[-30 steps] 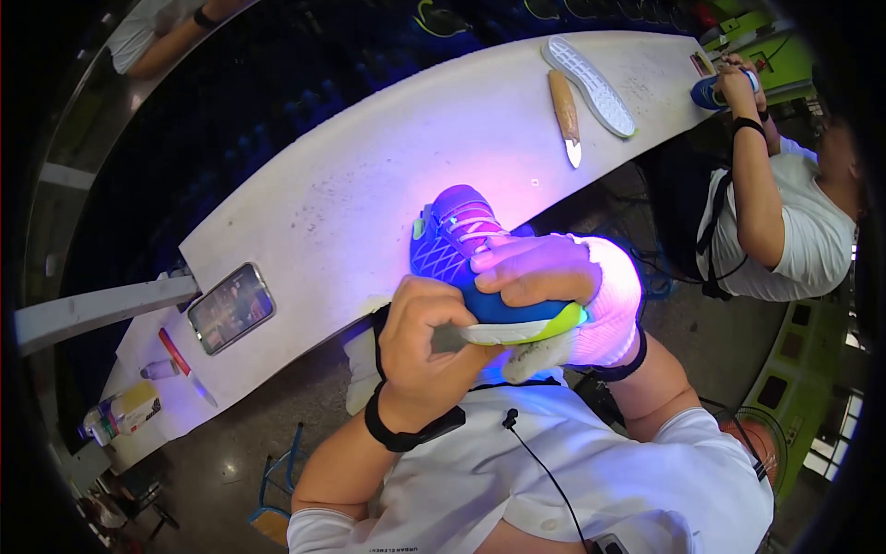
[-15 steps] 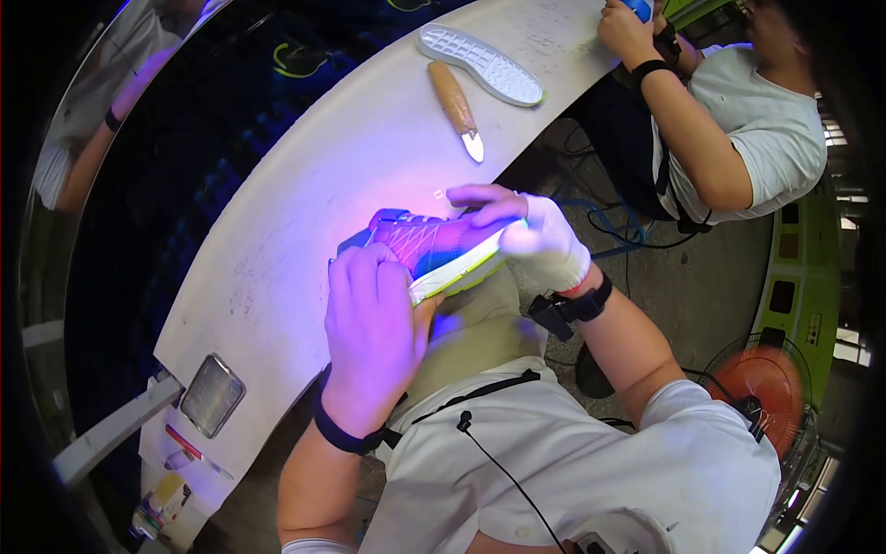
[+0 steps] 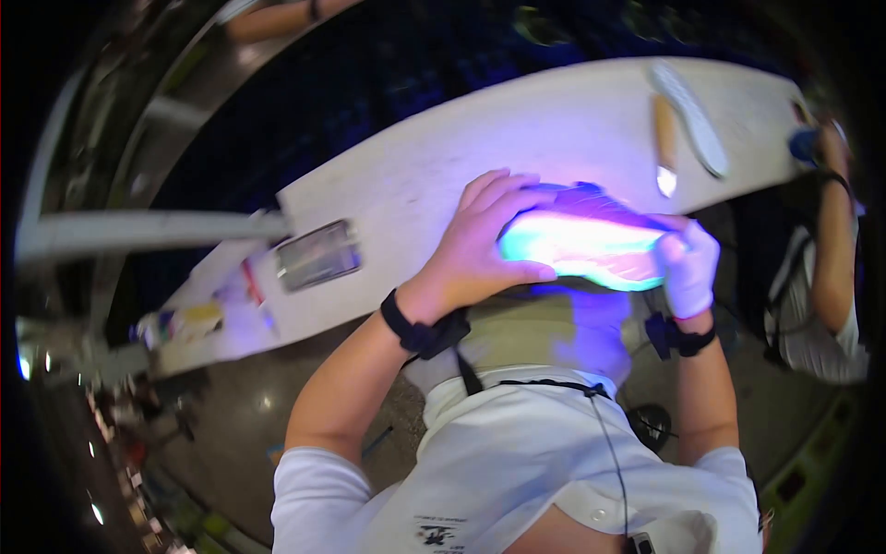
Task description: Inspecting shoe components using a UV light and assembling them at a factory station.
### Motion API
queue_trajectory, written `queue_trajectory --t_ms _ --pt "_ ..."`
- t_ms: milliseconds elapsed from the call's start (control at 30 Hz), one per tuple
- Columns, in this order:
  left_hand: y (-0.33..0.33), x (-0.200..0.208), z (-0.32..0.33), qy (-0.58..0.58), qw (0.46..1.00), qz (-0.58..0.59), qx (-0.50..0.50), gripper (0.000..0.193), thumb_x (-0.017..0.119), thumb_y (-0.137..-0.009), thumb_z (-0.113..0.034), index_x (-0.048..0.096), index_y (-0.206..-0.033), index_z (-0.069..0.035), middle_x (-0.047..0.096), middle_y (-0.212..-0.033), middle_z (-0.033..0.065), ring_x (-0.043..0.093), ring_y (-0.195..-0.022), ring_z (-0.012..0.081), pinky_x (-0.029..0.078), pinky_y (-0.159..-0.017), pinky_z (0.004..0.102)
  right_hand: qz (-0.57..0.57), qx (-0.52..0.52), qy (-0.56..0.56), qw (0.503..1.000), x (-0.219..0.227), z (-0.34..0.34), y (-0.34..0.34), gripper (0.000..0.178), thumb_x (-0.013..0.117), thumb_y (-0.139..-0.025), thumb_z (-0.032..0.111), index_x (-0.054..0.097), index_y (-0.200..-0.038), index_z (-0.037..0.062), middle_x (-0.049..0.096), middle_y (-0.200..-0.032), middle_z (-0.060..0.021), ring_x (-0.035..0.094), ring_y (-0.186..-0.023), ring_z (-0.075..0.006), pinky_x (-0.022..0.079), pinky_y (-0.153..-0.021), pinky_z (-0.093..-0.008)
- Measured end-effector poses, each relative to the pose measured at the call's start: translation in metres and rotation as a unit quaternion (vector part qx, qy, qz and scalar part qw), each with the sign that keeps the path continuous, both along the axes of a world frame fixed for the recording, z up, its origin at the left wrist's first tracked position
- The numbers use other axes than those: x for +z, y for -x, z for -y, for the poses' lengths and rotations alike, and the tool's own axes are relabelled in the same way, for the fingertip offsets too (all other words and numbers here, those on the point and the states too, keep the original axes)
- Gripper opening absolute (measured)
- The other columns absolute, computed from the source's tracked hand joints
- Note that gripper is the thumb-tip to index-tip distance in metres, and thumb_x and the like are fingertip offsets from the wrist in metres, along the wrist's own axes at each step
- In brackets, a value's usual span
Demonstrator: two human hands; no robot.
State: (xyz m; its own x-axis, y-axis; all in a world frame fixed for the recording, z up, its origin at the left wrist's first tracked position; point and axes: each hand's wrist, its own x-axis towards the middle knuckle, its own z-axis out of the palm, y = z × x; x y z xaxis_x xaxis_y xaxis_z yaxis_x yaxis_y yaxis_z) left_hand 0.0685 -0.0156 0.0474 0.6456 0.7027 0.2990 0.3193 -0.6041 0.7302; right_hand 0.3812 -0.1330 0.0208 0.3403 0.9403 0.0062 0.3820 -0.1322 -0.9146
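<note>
A sneaker is held between my two hands over the table's near edge, with its pale sole side turned up toward the view and glowing under violet light. My left hand is bare and grips one end, fingers over the top and thumb along the lower side. At the other end my right hand, in a white glove, is closed on the shoe. The picture is blurred, and glare washes out the sole's detail. Beyond my right hand lie a wooden-handled knife and a loose white shoe sole.
The long pale table curves across in front of me. On its left part are a shallow metal tray, a red-handled tool and small containers. A grey bar juts in there. A co-worker sits at the far right.
The view has swung left, so the table's things appear farther right. The shoe has tipped, bringing its sole side up into sight. My left hand now spreads over its end.
</note>
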Motion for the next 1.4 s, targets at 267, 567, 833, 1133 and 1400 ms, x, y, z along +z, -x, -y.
queue_trajectory --t_ms 267,567,833,1133,1400 --pt "0.027 0.082 -0.001 -0.070 0.993 0.079 0.044 0.079 0.102 -0.063 -0.023 0.071 -0.134 -0.004 0.073 -0.127 0.0147 0.071 -0.117 0.0313 0.055 -0.104 0.0416 -0.158 0.181 -0.113 0.964 0.018 -0.076 0.087 0.106 0.059 -0.086 0.091 0.065 -0.132 -0.0042 0.065 -0.123 -0.0100 0.062 -0.115 -0.0175 0.050 -0.102 -0.0358" --pt "0.031 0.097 0.001 0.086 0.990 -0.092 0.061 0.086 0.103 -0.061 -0.040 0.069 -0.130 -0.001 0.078 -0.107 0.0184 0.077 -0.097 0.0344 0.060 -0.092 0.0400 -0.138 0.296 -0.229 0.917 0.086 -0.102 0.129 0.034 0.074 -0.086 0.017 0.068 -0.115 0.0005 0.064 -0.118 -0.0117 0.064 -0.105 -0.0218 0.051 -0.094 -0.0330" --pt "0.049 0.078 0.006 0.215 0.959 -0.074 0.172 0.063 0.099 -0.074 -0.027 0.069 -0.123 -0.001 0.077 -0.105 0.0072 0.074 -0.092 0.0151 0.060 -0.085 0.0317 -0.372 0.307 -0.172 0.859 0.058 -0.146 0.157 0.032 0.061 -0.103 0.036 0.062 -0.108 0.0040 0.057 -0.098 -0.0031 0.055 -0.091 -0.0139 0.046 -0.082 -0.0284" --pt "0.002 0.094 -0.027 0.121 0.978 -0.092 0.140 0.068 0.096 -0.074 -0.051 0.068 -0.103 0.004 0.077 -0.084 0.0171 0.079 -0.080 0.0310 0.060 -0.073 0.0392 -0.196 0.325 -0.164 0.910 0.084 -0.149 0.123 0.032 0.065 -0.103 0.036 0.064 -0.109 0.0046 0.060 -0.098 -0.0002 0.056 -0.093 -0.0091 0.047 -0.081 -0.0271" --pt "-0.060 0.122 -0.016 -0.108 0.960 -0.254 0.043 0.075 0.093 -0.071 -0.060 0.063 -0.100 0.002 0.068 -0.068 0.0138 0.073 -0.061 0.0340 0.058 -0.055 0.0429 -0.216 0.273 -0.191 0.918 0.080 -0.114 0.072 0.030 0.056 -0.103 0.029 0.062 -0.114 0.0023 0.060 -0.115 -0.0077 0.059 -0.108 -0.0178 0.048 -0.098 -0.0334"
